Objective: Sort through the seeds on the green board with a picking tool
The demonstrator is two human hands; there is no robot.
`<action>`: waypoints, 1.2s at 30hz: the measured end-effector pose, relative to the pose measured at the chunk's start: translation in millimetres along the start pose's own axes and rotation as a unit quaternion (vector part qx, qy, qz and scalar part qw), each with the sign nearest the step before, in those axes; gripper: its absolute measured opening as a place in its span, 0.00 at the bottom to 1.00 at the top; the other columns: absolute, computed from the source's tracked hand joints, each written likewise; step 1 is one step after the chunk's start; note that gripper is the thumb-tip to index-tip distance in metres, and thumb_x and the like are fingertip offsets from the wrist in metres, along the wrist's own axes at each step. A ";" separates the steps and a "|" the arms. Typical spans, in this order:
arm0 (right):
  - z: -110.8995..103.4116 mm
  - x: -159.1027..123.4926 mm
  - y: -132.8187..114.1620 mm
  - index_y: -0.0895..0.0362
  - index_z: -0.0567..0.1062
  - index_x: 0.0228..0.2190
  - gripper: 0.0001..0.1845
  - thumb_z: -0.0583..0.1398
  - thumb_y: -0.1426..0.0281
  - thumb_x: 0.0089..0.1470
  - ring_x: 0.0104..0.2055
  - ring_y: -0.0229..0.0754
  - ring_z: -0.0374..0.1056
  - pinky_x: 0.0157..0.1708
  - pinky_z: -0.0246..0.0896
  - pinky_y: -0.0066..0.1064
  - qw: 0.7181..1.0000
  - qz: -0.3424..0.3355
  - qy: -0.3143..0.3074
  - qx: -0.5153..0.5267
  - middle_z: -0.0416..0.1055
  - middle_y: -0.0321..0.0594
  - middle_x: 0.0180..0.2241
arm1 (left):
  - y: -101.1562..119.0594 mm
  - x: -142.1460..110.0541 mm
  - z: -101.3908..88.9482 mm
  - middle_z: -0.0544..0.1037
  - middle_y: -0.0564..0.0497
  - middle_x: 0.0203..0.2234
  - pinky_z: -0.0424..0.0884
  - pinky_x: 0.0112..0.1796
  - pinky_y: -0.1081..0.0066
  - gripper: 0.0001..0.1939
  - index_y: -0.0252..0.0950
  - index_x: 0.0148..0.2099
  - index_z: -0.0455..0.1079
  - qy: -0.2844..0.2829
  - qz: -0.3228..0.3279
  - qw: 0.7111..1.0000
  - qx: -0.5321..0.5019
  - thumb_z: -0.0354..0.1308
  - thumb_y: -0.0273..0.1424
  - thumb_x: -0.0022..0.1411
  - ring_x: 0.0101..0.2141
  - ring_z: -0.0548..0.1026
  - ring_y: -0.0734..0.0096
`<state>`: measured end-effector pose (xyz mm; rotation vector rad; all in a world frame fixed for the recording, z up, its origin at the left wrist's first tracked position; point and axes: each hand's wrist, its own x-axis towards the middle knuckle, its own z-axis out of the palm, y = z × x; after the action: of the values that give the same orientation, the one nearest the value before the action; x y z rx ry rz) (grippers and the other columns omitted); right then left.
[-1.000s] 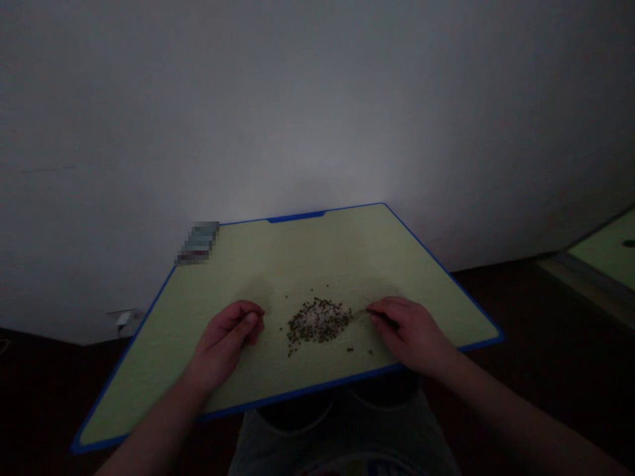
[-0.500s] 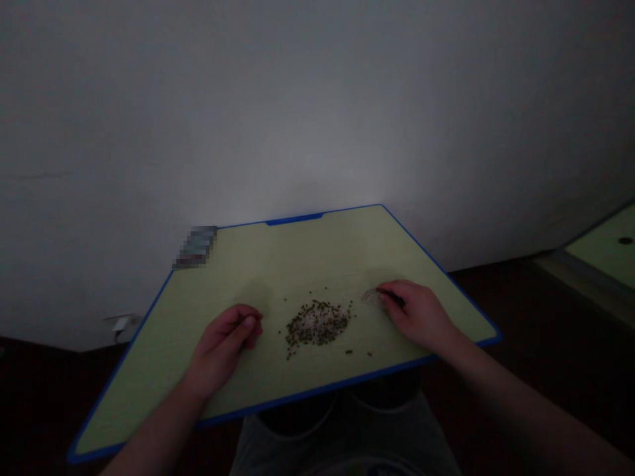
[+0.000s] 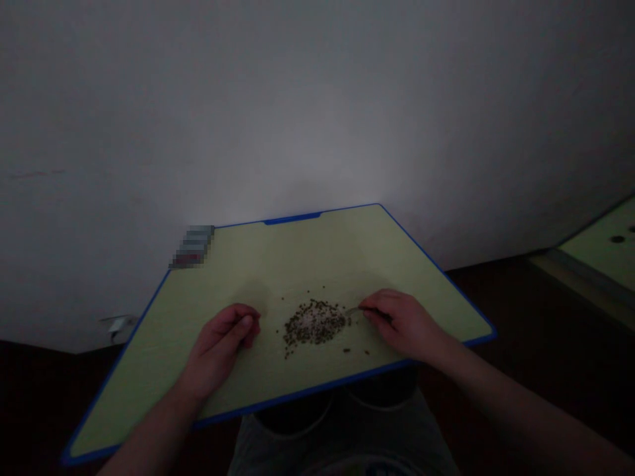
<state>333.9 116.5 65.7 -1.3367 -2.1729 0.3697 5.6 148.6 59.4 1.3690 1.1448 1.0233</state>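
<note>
A loose pile of pale grains mixed with small dark beans or seeds [image 3: 315, 322] lies on the light table [image 3: 297, 258]. My right hand [image 3: 399, 320] is closed in a pinch on a slim tool [image 3: 353, 310] with a dark handle and a thin metal end; its exact kind is too blurred to tell. The metal end reaches the right edge of the pile. To the left of the pile, my left hand [image 3: 225, 340] rests on the table with fingers curled and thumb pressed against them; whatever it may hold is hidden.
Several stray dark pieces [image 3: 346, 350] lie around the pile. A pixelated object [image 3: 193, 246] sits on the table's far left corner. Blue edging [image 3: 292, 218] runs round the table, which stands against a pale wall [image 3: 297, 99]. A white plug [image 3: 118, 325] is low on the wall.
My right hand has moved left with the tool, bringing its metal end from beside the pile to the pile's right edge. My left hand stays in place.
</note>
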 end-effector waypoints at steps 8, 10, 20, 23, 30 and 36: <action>0.5 -8.4 -6.5 0.57 0.76 0.39 0.11 0.54 0.72 0.59 0.36 0.40 0.69 0.37 0.65 0.32 0.999 -0.033 -0.010 0.014 0.75 0.42 0.33 | -1.0 4.6 0.5 0.72 0.56 0.20 0.61 0.24 0.75 0.09 0.37 0.34 0.71 -0.001 -0.008 1.000 -0.006 0.59 0.37 0.57 0.21 0.65 0.76; -1.2 -10.7 -3.8 0.58 0.76 0.39 0.11 0.54 0.72 0.60 0.35 0.40 0.69 0.36 0.65 0.32 0.999 -0.041 0.003 0.013 0.75 0.42 0.32 | -2.0 5.0 -1.0 0.72 0.56 0.20 0.61 0.24 0.75 0.09 0.37 0.34 0.71 -0.002 -0.007 1.000 -0.009 0.59 0.38 0.57 0.21 0.65 0.76; -7.8 -24.0 2.6 0.57 0.75 0.39 0.10 0.54 0.73 0.59 0.34 0.40 0.69 0.34 0.66 0.31 0.999 -0.041 0.014 0.003 0.74 0.42 0.31 | -6.3 7.6 -4.3 0.72 0.56 0.20 0.60 0.24 0.74 0.10 0.36 0.34 0.71 0.003 -0.014 1.000 -0.012 0.60 0.38 0.56 0.21 0.65 0.76; -5.3 -24.5 -1.0 0.58 0.74 0.38 0.10 0.54 0.74 0.59 0.34 0.41 0.69 0.33 0.65 0.32 0.999 -0.051 0.012 0.008 0.74 0.42 0.31 | -4.3 8.5 -2.4 0.71 0.56 0.19 0.59 0.24 0.74 0.09 0.36 0.33 0.71 0.002 -0.013 1.000 -0.016 0.60 0.38 0.56 0.21 0.65 0.76; 0.1 -24.2 -3.9 0.59 0.74 0.38 0.09 0.54 0.75 0.58 0.33 0.40 0.68 0.32 0.65 0.32 0.996 -0.083 0.024 0.029 0.74 0.42 0.30 | -3.5 10.5 -1.0 0.71 0.56 0.18 0.59 0.24 0.74 0.09 0.37 0.34 0.71 0.000 -0.013 1.000 -0.010 0.59 0.38 0.57 0.21 0.65 0.76; -1.7 -20.2 3.1 0.58 0.75 0.38 0.10 0.54 0.74 0.59 0.35 0.41 0.70 0.35 0.67 0.34 0.999 -0.036 0.025 -0.013 0.75 0.43 0.32 | -6.3 7.1 -2.1 0.72 0.56 0.20 0.60 0.24 0.74 0.09 0.37 0.34 0.71 -0.001 -0.010 1.000 -0.010 0.59 0.37 0.57 0.21 0.65 0.76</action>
<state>344.2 100.0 59.2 -1.2634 -2.1844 0.2786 4.2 156.1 53.3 1.3408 1.1411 1.0165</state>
